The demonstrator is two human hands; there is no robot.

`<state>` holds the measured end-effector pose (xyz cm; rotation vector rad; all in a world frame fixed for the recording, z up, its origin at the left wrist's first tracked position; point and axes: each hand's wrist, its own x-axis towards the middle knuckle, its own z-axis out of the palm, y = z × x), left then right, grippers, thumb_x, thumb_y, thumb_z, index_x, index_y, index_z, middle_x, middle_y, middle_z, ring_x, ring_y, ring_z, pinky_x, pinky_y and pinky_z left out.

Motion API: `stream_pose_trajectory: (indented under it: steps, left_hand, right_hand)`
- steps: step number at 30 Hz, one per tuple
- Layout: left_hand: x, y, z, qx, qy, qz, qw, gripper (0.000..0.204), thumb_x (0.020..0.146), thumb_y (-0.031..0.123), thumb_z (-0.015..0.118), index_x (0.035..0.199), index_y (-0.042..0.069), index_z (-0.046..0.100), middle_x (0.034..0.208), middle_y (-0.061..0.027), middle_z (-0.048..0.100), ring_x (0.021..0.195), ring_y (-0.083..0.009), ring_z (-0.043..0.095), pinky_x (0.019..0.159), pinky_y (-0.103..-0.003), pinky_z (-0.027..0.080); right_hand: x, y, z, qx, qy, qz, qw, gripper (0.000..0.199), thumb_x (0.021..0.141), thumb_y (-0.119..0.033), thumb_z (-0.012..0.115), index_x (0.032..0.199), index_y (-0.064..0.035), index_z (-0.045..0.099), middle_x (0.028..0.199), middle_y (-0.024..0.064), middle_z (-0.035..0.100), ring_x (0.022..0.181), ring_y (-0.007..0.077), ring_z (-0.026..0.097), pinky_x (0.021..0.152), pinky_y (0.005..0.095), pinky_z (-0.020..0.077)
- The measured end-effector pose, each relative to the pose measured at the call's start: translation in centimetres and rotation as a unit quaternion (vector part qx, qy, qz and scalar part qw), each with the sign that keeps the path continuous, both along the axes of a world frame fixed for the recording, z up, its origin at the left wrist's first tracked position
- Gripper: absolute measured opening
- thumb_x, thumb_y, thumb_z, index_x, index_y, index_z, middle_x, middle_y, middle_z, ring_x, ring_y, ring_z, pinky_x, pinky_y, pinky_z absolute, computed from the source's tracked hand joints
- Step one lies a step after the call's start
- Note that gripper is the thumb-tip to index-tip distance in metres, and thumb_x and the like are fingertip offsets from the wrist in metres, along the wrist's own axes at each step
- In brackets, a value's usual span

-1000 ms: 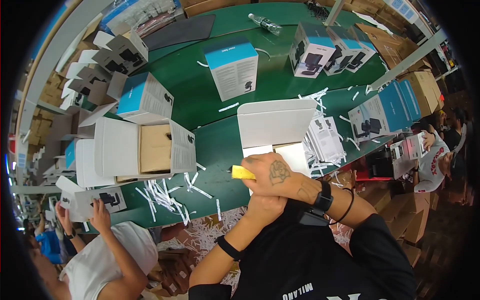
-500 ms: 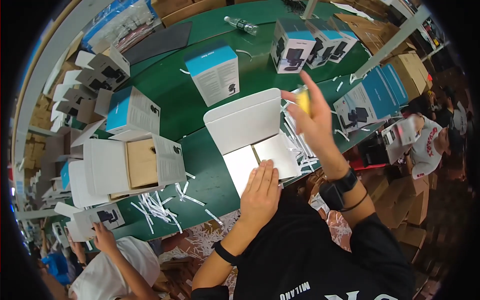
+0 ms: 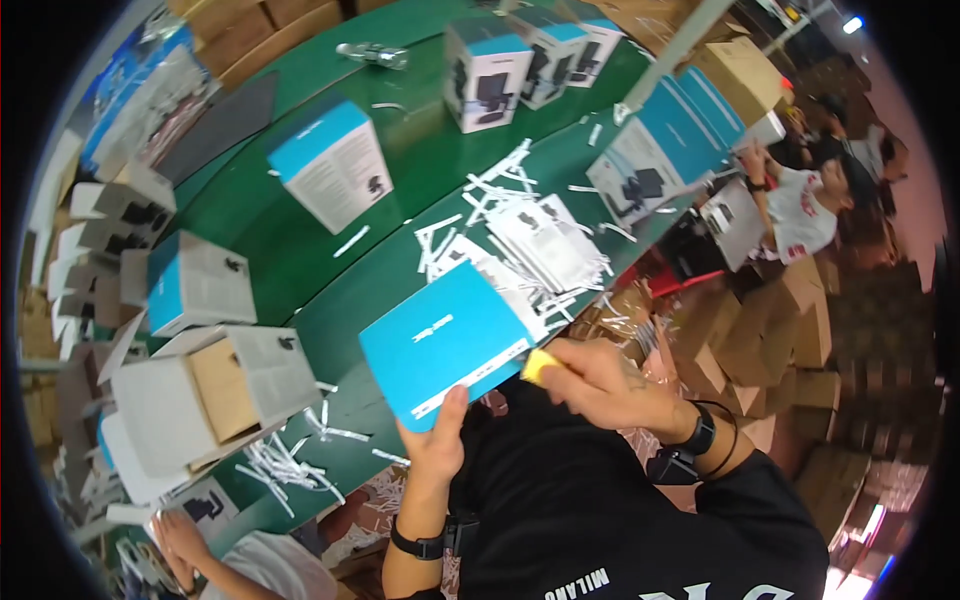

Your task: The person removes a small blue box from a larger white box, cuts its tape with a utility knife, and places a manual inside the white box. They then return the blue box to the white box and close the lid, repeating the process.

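Now my left hand pinches the closed blue box at the green table's edge; my right hand grips a yellow tool against its corner. Sealing looks unfinished; open boxes wait.

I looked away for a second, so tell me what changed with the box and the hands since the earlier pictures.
The open white box is now shut, showing as a blue box, lifted at the table edge. The left hand, earlier flat inside it, now grips its lower edge. The right hand came down from its raised position to the box's corner. It still holds the yellow tool.
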<state>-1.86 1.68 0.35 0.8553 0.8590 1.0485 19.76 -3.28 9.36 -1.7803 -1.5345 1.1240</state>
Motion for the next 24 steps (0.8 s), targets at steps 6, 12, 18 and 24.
stream_pose_trajectory:
  steps: [6,12,18,24]
  left_hand:
    - [0.1,0.4,-0.9,0.055,0.014,-0.017,0.998,0.039,0.096,0.004,0.068,0.132,-0.005,0.054,0.116,-0.0106,0.068,0.103,-0.0172,0.065,0.092,-0.031,0.051]
    - [0.0,0.3,0.0,0.036,-0.017,-0.085,0.996,0.033,0.097,0.001,0.065,0.128,-0.005,0.056,0.112,-0.012,0.07,0.094,-0.019,0.069,0.084,-0.033,0.056]
    - [1.2,-0.6,1.0,0.04,-0.018,-0.041,0.998,0.025,0.098,-0.002,0.062,0.122,-0.006,0.06,0.11,-0.0138,0.071,0.089,-0.0191,0.072,0.078,-0.032,0.059]
    - [1.5,-0.7,0.7,0.031,-0.023,0.01,0.999,0.024,0.097,-0.002,0.062,0.121,-0.006,0.061,0.111,-0.0137,0.071,0.092,-0.0188,0.072,0.079,-0.031,0.059]
  right_hand:
    - [0.0,-0.9,-1.0,-0.153,0.153,-0.06,0.974,0.028,0.107,-0.024,0.048,0.097,-0.0011,0.062,0.069,0.0022,0.061,0.053,0.0092,0.057,0.049,0.0265,0.0441]
    - [0.0,-0.8,-1.4,-0.166,0.165,-0.057,0.97,0.029,0.108,-0.026,0.047,0.1,-0.002,0.061,0.07,0.0018,0.06,0.054,0.0073,0.055,0.049,0.0231,0.042]
    - [-2.0,-1.5,-3.7,-0.2,0.418,-0.155,0.872,0.028,0.107,-0.027,0.052,0.104,-0.0006,0.06,0.068,0.0029,0.061,0.052,0.0116,0.057,0.048,0.0252,0.0435]
    - [-2.9,-0.1,-3.3,0.087,-0.087,-0.034,0.992,0.026,0.1,-0.026,0.061,0.101,0.0004,0.06,0.074,0.0101,0.066,0.056,0.0256,0.065,0.049,0.0376,0.0489]
